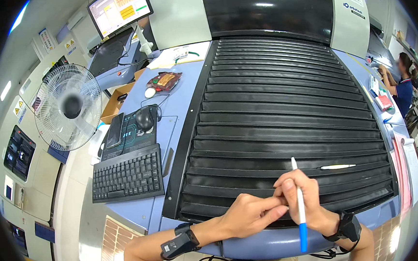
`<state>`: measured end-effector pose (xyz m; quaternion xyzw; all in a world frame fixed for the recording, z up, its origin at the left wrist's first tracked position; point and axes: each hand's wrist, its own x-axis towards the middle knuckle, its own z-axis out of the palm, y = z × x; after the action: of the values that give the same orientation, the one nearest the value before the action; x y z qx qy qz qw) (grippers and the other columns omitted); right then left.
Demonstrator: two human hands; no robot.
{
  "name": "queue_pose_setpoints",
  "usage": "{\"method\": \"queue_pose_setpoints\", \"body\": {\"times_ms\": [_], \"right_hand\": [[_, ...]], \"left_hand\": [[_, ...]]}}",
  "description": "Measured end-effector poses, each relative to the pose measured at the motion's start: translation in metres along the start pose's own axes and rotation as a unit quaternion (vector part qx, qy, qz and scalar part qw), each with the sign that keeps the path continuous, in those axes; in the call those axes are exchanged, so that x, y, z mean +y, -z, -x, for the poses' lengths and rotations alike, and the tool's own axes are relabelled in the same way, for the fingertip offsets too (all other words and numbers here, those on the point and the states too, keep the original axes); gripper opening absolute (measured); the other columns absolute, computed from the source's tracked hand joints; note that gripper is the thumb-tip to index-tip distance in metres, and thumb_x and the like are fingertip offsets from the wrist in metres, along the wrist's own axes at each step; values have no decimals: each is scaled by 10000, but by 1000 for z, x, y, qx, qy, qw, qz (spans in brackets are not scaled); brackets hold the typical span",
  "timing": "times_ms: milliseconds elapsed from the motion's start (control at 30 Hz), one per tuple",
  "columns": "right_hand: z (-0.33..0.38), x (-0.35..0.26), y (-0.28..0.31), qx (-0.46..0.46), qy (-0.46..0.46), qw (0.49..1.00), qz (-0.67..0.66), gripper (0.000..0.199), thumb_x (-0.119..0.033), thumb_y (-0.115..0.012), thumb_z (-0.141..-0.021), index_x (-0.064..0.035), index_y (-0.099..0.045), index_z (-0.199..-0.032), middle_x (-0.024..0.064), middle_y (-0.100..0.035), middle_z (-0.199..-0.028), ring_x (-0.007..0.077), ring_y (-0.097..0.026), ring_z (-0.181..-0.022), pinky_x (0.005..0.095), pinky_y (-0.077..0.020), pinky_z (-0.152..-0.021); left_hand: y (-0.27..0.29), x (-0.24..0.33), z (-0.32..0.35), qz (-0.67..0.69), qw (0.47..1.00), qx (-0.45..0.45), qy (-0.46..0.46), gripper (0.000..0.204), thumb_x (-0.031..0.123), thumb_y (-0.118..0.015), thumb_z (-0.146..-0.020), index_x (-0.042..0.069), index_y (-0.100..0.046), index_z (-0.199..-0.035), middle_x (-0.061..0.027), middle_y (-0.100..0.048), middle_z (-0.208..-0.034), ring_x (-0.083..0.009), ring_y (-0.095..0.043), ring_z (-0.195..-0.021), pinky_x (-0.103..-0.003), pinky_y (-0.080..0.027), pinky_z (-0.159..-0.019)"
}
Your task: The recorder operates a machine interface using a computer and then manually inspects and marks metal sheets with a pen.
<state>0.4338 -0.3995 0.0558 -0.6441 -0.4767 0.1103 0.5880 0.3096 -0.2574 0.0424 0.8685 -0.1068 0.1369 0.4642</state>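
A white marker pen with a blue end (302, 230) slants through my right hand (308, 196), its white tip pointing away from me and the blue end toward me. My left hand (249, 216) meets the right at the fingertips, thumb and fingers drawn together; whatever may be between them is hidden. Both hands hover over the near edge of a black ribbed cover (286, 125). On that cover, right of my right hand, lies a slim whitish pen (337, 167). Each wrist wears a black strapped device.
At the left are a black keyboard (127, 179), a mouse (145, 118), a phone (115, 131) and a dark red bag (166, 81). A fan (70, 108) stands beyond them, below a monitor (120, 10). Pink sheets (402, 175) hang at the right edge; another person (403, 92) works farther right.
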Motion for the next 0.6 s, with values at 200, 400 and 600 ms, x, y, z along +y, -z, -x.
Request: {"method": "queue_pose_setpoints", "body": {"times_ms": [200, 400, 600], "right_hand": [[-5, 10, 8, 18, -2, 999, -37, 258, -223, -477, -1094, 16, -573, -1102, 166, -727, -944, 130, -654, -662, 252, -517, -574], [6, 11, 4, 35, 59, 998, -13, 337, -238, -494, -1078, 54, -438, -1236, 291, -645, -1233, 202, -728, -775, 290, -594, -640], [10, 19, 5, 16, 131, 991, 35, 244, -127, -500, -1052, 60, -451, -1201, 306, -640, -1225, 197, -726, -771, 297, -600, -651]], "left_hand": [[10, -1, -5, 272, 932, 84, 225, 312, 254, -565, -1068, 1, -747, -1063, -46, -668, -647, -91, -635, -560, -236, -525, -533], [9, -6, -12, 313, 923, 79, 210, 193, 170, -623, -1012, 10, -611, -1119, -53, -669, -784, -73, -632, -626, -231, -497, -507], [4, -14, -12, 323, 926, 102, 169, 215, 169, -602, -1008, -6, -617, -1133, -53, -651, -708, -96, -623, -564, -236, -489, -510]]}}
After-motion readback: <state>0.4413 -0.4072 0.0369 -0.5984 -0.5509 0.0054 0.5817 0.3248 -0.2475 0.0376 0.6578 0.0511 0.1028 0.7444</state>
